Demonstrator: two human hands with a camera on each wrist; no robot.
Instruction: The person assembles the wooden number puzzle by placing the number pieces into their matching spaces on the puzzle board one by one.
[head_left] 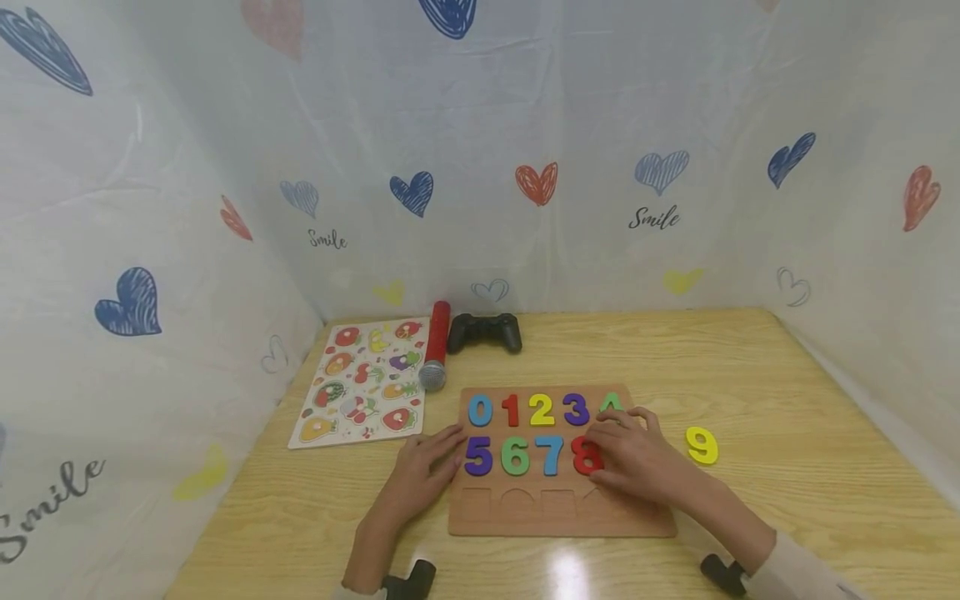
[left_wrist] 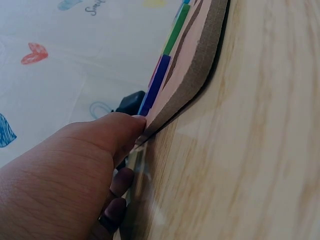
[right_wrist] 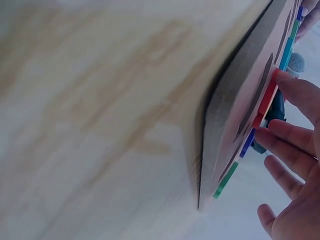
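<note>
A wooden number puzzle board (head_left: 517,523) lies on the table, with colourful digits in its two upper rows and recesses in its bottom row. My left hand (head_left: 418,473) grips the board's left edge, its thumb (left_wrist: 125,125) close to the purple 5 (head_left: 478,456). At the right end of the second row, my right hand (head_left: 637,454) pinches the red 8 (head_left: 582,457) between thumb and fingers, as the red piece (right_wrist: 267,97) in the right wrist view shows. Those fingers partly cover the green 4 (head_left: 611,401). A yellow 9 (head_left: 702,446) lies off the board, to its right.
Behind the board at the left lies a fruit picture board (head_left: 311,435), with a red microphone (head_left: 438,333) along its right edge. A black game controller (head_left: 485,332) lies beside the microphone. A white curtain with hearts (head_left: 480,242) surrounds the wooden table (head_left: 780,392).
</note>
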